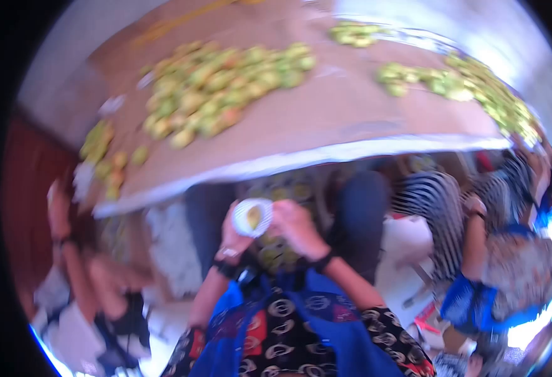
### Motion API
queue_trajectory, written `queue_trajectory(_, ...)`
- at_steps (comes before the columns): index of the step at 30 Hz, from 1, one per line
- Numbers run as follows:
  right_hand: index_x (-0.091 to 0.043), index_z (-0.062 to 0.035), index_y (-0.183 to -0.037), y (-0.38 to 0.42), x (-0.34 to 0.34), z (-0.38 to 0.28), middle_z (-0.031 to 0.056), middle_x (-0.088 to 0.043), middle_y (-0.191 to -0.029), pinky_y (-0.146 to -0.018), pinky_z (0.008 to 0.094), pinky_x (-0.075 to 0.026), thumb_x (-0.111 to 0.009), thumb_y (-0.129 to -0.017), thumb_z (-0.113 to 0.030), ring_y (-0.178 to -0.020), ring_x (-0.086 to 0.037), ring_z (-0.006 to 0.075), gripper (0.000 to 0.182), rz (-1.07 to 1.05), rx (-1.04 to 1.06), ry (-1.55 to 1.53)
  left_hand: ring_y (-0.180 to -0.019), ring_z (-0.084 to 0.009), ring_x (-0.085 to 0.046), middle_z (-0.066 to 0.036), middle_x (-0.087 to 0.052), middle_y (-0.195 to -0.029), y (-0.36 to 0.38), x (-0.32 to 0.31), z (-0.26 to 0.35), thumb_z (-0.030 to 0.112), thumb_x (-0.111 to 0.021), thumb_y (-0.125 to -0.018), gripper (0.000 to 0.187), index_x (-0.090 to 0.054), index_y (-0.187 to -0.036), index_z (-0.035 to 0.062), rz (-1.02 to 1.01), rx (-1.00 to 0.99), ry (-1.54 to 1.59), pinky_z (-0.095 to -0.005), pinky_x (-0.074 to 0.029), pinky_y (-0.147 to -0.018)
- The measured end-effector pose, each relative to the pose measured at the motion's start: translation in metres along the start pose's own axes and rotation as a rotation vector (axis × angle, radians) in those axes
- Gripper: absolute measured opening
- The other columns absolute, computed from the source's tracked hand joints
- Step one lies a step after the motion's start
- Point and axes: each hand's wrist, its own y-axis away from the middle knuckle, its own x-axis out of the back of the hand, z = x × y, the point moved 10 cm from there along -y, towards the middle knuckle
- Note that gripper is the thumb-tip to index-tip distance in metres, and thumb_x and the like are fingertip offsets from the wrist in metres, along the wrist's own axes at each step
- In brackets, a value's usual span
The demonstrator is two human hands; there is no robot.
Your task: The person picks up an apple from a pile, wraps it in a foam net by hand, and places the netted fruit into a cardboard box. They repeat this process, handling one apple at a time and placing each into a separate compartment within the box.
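Observation:
My left hand [230,234] is wrapped round a white, round, ribbed sleeve that looks like a foam fruit net [241,221]. Inside its opening sits a yellow-green fruit [253,217]. My right hand [293,226] is closed at the sleeve's right rim, its fingertips pinching there; blur hides the exact grip. Both hands are in front of my body, between my knees and just below the table's near edge. Beneath them, partly covered by my arms, a container holds more wrapped fruits [279,256].
On the brown-covered table [326,119] lies a large heap of yellow-green fruits [216,88], with smaller piles [477,88] to the right and a few fruits [109,166] at the left corner. A person [508,270] sits close on my right, another person [93,283] on my left.

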Motion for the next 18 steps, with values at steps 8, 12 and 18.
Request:
queue_trajectory(8,-0.027,-0.0005,-0.13,0.002,-0.006,-0.03,0.0153,-0.038,-0.128,-0.099,0.0364,-0.03,-0.079,-0.06,-0.028,-0.121,-0.035,0.0245,0.091,-0.114,0.312,0.213,-0.1,-0.0278,-0.056,-0.016,-0.058,-0.108,0.027,-0.049,0.012,0.048,-0.038,-0.087,0.056,-0.052,-0.112,0.0005,-0.229,-0.011,0.285,-0.039,-0.043,-0.09)
queue_trajectory(12,-0.026,0.0023,-0.129,0.0,-0.038,-0.004,0.0182,-0.031,-0.134,-0.103,0.0384,-0.024,-0.084,-0.048,-0.038,-0.126,-0.029,0.03,0.107,-0.147,0.376,0.556,-0.091,-0.0275,-0.059,-0.013,-0.06,-0.103,0.024,-0.031,0.004,0.046,-0.042,-0.086,0.049,-0.055,-0.106,0.003,-0.021,-0.062,0.328,-0.0383,-0.048,-0.081)
queue_trajectory(18,-0.039,-0.0014,-0.121,0.002,-0.041,-0.003,0.0196,-0.035,-0.129,-0.101,0.0413,-0.025,-0.083,-0.049,-0.035,-0.124,-0.03,0.0344,0.091,-0.001,0.463,0.495,-0.097,-0.022,-0.057,-0.008,-0.06,-0.107,0.023,-0.02,-0.01,0.046,-0.041,-0.087,0.048,-0.055,-0.109,0.0057,-0.011,-0.041,0.185,-0.0351,-0.041,-0.091)
